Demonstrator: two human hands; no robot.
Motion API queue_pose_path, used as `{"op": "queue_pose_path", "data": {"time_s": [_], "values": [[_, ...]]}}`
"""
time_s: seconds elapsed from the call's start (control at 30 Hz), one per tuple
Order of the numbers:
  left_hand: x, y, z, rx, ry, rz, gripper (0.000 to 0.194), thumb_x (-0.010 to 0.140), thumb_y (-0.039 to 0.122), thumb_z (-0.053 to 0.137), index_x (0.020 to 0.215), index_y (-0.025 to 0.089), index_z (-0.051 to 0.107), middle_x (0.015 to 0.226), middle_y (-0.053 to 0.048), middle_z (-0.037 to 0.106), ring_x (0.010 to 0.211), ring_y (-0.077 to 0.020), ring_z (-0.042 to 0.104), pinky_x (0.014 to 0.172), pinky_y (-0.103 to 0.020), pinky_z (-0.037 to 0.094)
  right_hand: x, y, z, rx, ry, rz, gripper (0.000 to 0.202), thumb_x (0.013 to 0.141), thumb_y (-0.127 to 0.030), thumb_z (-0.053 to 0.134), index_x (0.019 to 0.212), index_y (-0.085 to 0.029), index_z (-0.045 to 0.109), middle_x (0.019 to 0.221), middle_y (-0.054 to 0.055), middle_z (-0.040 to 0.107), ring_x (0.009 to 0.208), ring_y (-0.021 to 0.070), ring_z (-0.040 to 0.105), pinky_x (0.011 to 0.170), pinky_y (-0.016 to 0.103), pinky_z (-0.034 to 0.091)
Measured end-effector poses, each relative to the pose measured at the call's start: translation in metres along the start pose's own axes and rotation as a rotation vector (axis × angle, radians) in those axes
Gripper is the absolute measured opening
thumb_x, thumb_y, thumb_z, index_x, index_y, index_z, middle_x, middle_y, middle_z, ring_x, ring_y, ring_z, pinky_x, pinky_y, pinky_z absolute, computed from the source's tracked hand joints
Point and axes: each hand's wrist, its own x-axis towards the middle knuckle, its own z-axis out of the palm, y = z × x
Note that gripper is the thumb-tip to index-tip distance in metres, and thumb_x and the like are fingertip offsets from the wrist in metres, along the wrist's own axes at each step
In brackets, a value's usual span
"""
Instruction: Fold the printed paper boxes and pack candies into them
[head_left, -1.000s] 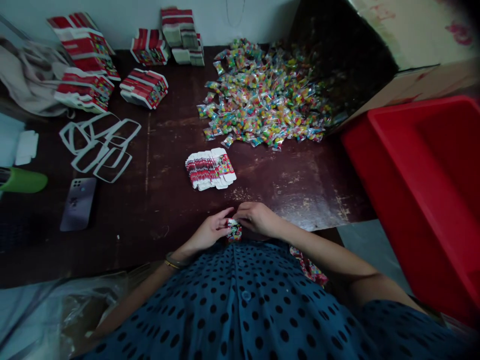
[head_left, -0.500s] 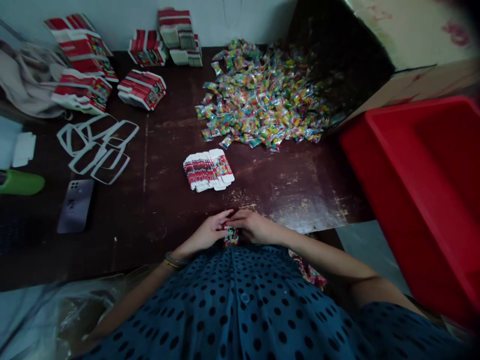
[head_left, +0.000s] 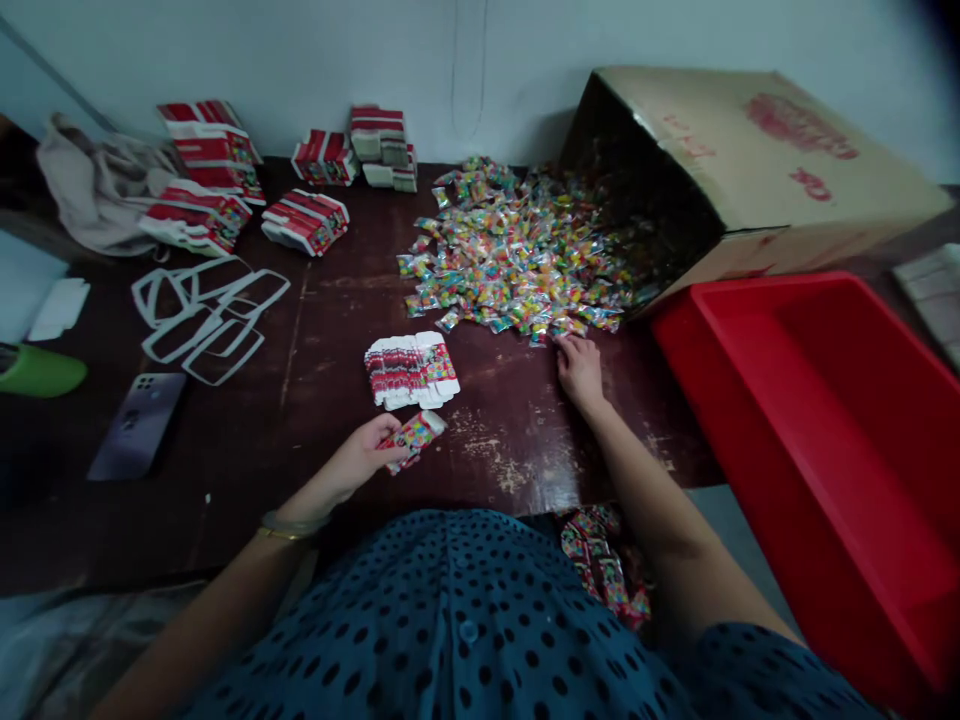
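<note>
My left hand (head_left: 369, 456) is wrapped round a small printed carton (head_left: 417, 434), whose white end points up and right. Just beyond it lies a fanned stack of flat red and white cartons (head_left: 411, 370). My right hand (head_left: 580, 372) reaches to the near edge of a heap of clear-wrapped colourful candies (head_left: 517, 250). Its fingers are bent at the candy packets; whether they grip one is too small to tell.
A big cardboard box (head_left: 720, 150) lies open toward the candies. The red tub (head_left: 795, 400) stands at right. Bundled cartons (head_left: 306, 220), white bands (head_left: 217, 320), a phone (head_left: 139, 425) and a green object (head_left: 45, 371) lie left. Filled cartons (head_left: 600, 560) show below the table edge.
My hands have parted: the right has moved forward and right to the candies, the left forward and left with the carton. The view has tilted up, showing more of the cardboard box.
</note>
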Motion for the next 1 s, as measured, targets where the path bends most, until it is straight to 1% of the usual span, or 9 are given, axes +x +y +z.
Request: {"op": "queue_pose_path", "data": {"time_s": [0.1,0.2,0.33,0.4,0.53,0.67,0.77,0.9,1.0], "values": [[0.006,-0.006,0.012,-0.335,-0.052,-0.060,0.038,0.070,0.017,0.068,0.105,0.014,0.053,0.095,-0.010,0.069,0.084,-0.0221,0.069,0.075,-0.032,0.052,-0.045,-0.040,0.015,0.015,-0.047,-0.112,0.029,0.089,-0.021,0.049,0.115,-0.016,0.061,0.118,0.014,0.057,0.108,0.0265,0.046,0.092,0.042,0.035],[0.012,-0.010,0.029,-0.457,-0.157,-0.065,0.044,0.074,0.017,0.065,0.116,0.016,0.053,0.110,-0.012,0.066,0.082,-0.0192,0.069,0.075,-0.032,0.054,-0.055,-0.065,0.019,0.011,-0.051,-0.169,0.029,0.090,-0.028,0.048,0.116,-0.019,0.060,0.121,0.012,0.056,0.111,0.0260,0.045,0.093,0.041,0.036],[0.014,-0.011,0.048,-0.284,-0.278,-0.103,0.043,0.075,0.023,0.067,0.116,0.015,0.054,0.109,-0.014,0.065,0.070,-0.0161,0.067,0.049,-0.021,0.049,-0.024,-0.051,0.010,-0.158,0.109,0.078,0.040,0.088,-0.031,0.051,0.125,-0.016,0.054,0.133,0.017,0.046,0.119,0.0326,0.038,0.097,0.049,0.031],[0.014,-0.010,0.051,-0.237,-0.282,-0.101,0.045,0.074,0.023,0.069,0.116,0.014,0.053,0.104,-0.013,0.066,0.074,-0.0179,0.067,0.052,-0.022,0.051,-0.017,-0.037,0.004,-0.159,0.103,0.159,0.038,0.089,-0.028,0.046,0.123,-0.013,0.056,0.126,0.020,0.052,0.112,0.0323,0.043,0.094,0.049,0.034],[0.017,-0.013,0.050,-0.259,-0.231,-0.072,0.048,0.073,0.020,0.068,0.117,0.017,0.051,0.101,-0.011,0.066,0.079,-0.0196,0.068,0.061,-0.028,0.056,-0.038,-0.032,-0.003,0.102,-0.016,0.070,0.030,0.091,-0.026,0.043,0.107,-0.015,0.066,0.103,0.014,0.066,0.097,0.0253,0.054,0.091,0.040,0.040],[0.024,-0.018,0.054,-0.302,-0.202,-0.077,0.048,0.076,0.021,0.065,0.121,0.020,0.049,0.097,-0.009,0.065,0.077,-0.0187,0.067,0.062,-0.029,0.056,-0.061,-0.073,-0.013,0.599,-0.048,0.230,0.034,0.090,-0.041,0.048,0.105,-0.017,0.067,0.097,0.008,0.070,0.087,0.0207,0.062,0.082,0.033,0.046],[0.027,-0.017,0.063,-0.315,-0.234,-0.093,0.048,0.077,0.024,0.066,0.122,0.019,0.050,0.102,-0.010,0.065,0.080,-0.0198,0.067,0.065,-0.031,0.057,-0.066,-0.123,-0.024,0.907,-0.192,0.226,0.033,0.089,-0.043,0.051,0.103,-0.020,0.070,0.094,0.005,0.069,0.087,0.0175,0.062,0.081,0.030,0.047],[0.029,-0.016,0.072,-0.397,-0.234,-0.074,0.051,0.076,0.022,0.068,0.123,0.021,0.050,0.112,-0.010,0.061,0.085,-0.0204,0.067,0.072,-0.037,0.057,-0.064,-0.172,-0.027,0.930,-0.329,0.045,0.023,0.083,-0.037,0.063,0.097,-0.023,0.075,0.088,0.004,0.065,0.083,0.0147,0.060,0.075,0.026,0.047],[0.026,-0.018,0.075,-0.403,-0.254,-0.060,0.054,0.076,0.021,0.068,0.126,0.022,0.047,0.113,-0.010,0.061,0.087,-0.0216,0.067,0.072,-0.037,0.057,-0.055,-0.175,-0.018,0.874,-0.357,0.039,0.021,0.081,-0.036,0.066,0.092,-0.021,0.076,0.077,0.003,0.065,0.070,0.0138,0.060,0.064,0.024,0.047]]}}
